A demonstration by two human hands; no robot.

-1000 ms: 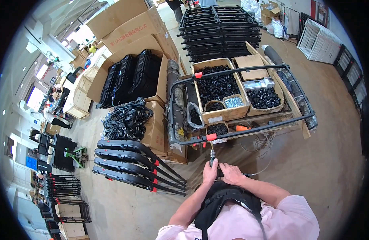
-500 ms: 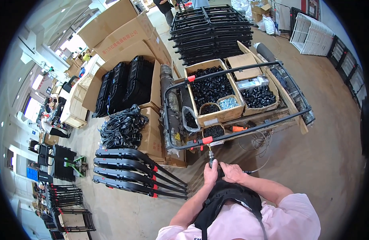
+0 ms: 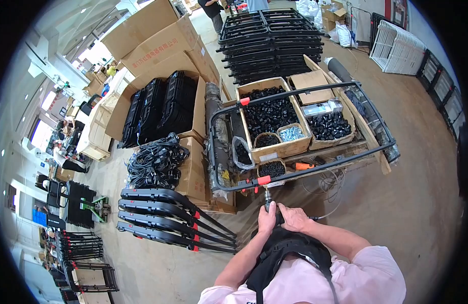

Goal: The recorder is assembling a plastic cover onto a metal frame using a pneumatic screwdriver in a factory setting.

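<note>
My left hand (image 3: 267, 220) is wrapped round the front of a drill (image 3: 268, 197) with a silver chuck. My right hand (image 3: 294, 219) is closed round the drill's rear, where a hose comes out to the right. The bit points away from me and meets the near side of a black tubular frame (image 3: 325, 165), right at its red clip (image 3: 264, 180). The frame lies across the bench, over the parts boxes. A second red piece (image 3: 244, 102) sits on the frame's far left. Just behind the contact point is a small basket of dark screws (image 3: 272, 168).
Black plastic parts fill a wooden box (image 3: 274, 150) and a carton (image 3: 340, 138). Orange-handled tool (image 3: 304, 166) lies on the bench edge. Left are coiled cables (image 3: 155, 164), a carton of black parts (image 3: 198, 109) and leaning bars (image 3: 163, 220). Stacked frames (image 3: 269, 45) stand behind.
The whole view has shifted very slightly. Both hands keep their hold on the drill, with the bit still at the red clip.
</note>
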